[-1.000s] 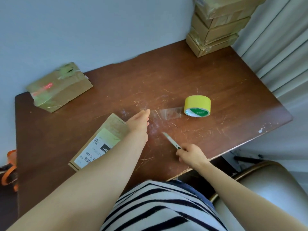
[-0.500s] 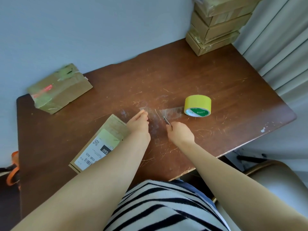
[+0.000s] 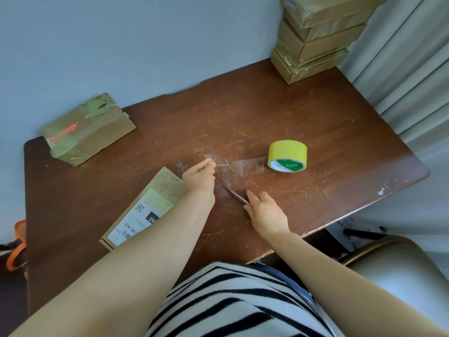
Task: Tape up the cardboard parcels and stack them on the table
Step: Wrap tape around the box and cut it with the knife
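Now left grip (image 3: 199,175) pinches tape strip (image 3: 243,166), right grip (image 3: 264,210) holds blade (image 3: 234,194), parcel (image 3: 160,190) alongside

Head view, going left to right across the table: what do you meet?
Taped parcel → labelled parcel → left hand pinching the tape strip → right hand gripping the blade → yellow tape roll.

The white label (image 3: 136,220) on the flat parcel (image 3: 167,188) just beside the left hand (image 3: 199,176) shows "60" on a black patch and "068-A05" beside a barcode. Beyond the right hand (image 3: 266,210), the tape roll (image 3: 288,152) carries green print too small to read.
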